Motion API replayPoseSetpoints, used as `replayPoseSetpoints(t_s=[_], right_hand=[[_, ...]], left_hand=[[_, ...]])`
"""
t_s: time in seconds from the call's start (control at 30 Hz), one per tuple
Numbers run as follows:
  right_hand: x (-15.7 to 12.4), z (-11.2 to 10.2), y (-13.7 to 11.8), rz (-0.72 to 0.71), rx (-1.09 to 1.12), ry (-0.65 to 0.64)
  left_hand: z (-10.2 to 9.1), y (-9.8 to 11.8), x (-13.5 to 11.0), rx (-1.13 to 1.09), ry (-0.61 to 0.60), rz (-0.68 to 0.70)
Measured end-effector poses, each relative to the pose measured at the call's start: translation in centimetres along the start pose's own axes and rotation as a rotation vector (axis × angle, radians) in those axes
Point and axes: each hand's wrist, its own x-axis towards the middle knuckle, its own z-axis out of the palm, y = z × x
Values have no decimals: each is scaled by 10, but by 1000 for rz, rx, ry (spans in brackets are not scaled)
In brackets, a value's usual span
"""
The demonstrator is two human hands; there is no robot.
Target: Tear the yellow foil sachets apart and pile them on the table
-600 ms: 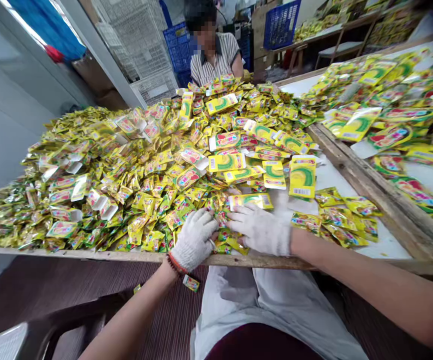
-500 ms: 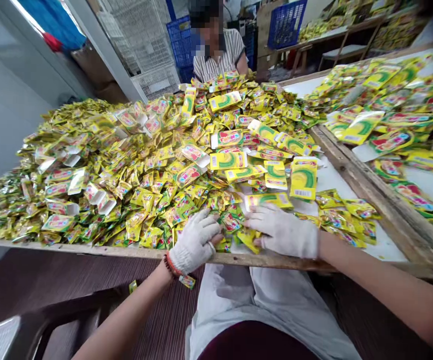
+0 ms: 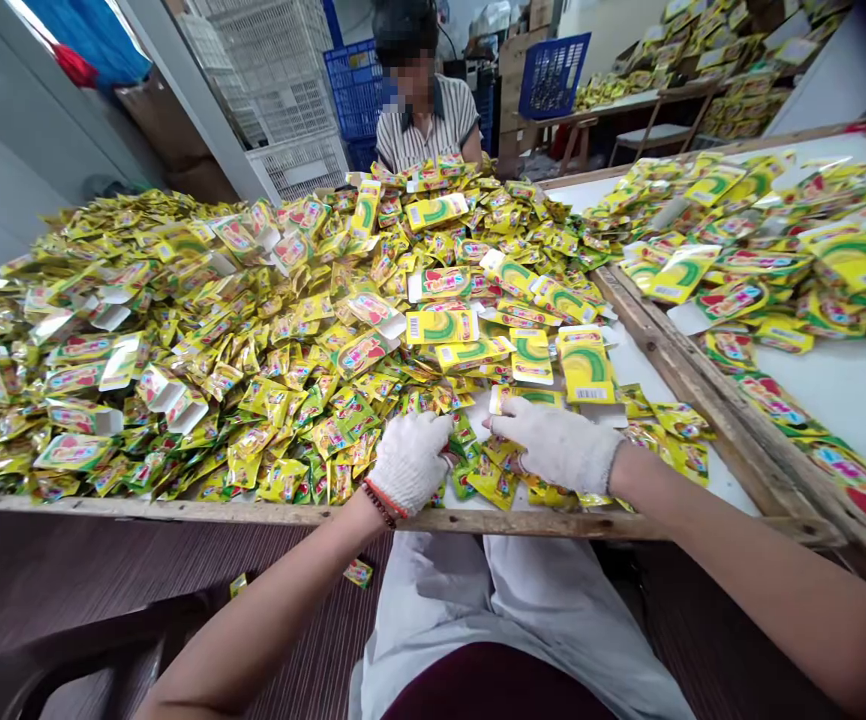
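My left hand (image 3: 410, 465), in a white knit glove, reaches into the small yellow-green packets at the tray's front edge. Its fingers curl downward, and whatever they hold is hidden. To its right, my right hand (image 3: 564, 445), gloved alike, has its fingers stretched leftward, with the thumb apart below. Between the hands lie loose foil packets (image 3: 493, 482). A yellow carton (image 3: 527, 397) lies just beyond the right fingertips. Another yellow carton (image 3: 587, 365) rests flat behind the right hand.
A large heap of packets (image 3: 268, 330) and open cartons covers the left side. A wooden divider (image 3: 673, 365) separates it from a second section with more cartons (image 3: 755, 260). A person (image 3: 429, 120) sits opposite. Blue crates (image 3: 553, 75) stand behind.
My left hand has curled its fingers and turned knuckles up among the packets. My right hand stays beside it, near the same carton. The whole view has shifted slightly.
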Motion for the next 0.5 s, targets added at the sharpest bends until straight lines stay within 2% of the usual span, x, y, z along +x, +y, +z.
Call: replayPoseSetpoints(t_s=[0.1, 0.2, 0.27, 0.37, 0.43, 0.5], right_hand=[[6, -3, -1, -20, 1, -52], [3, -4, 1, -4, 117, -26], [-4, -3, -2, 52, 298, 64], [-12, 3, -20, 233, 705, 277], [-12, 12, -35, 346, 966, 361], [-9, 23, -48, 359, 1015, 438]], left_hand=[[3, -11, -9, -389, 65, -113], [7, -23, -17, -877, 135, -250], [10, -24, -21, -1145, 157, -336], [11, -14, -23, -1398, 162, -449], [12, -2, -24, -1502, 154, -464], [14, 9, -24, -1581, 168, -436]])
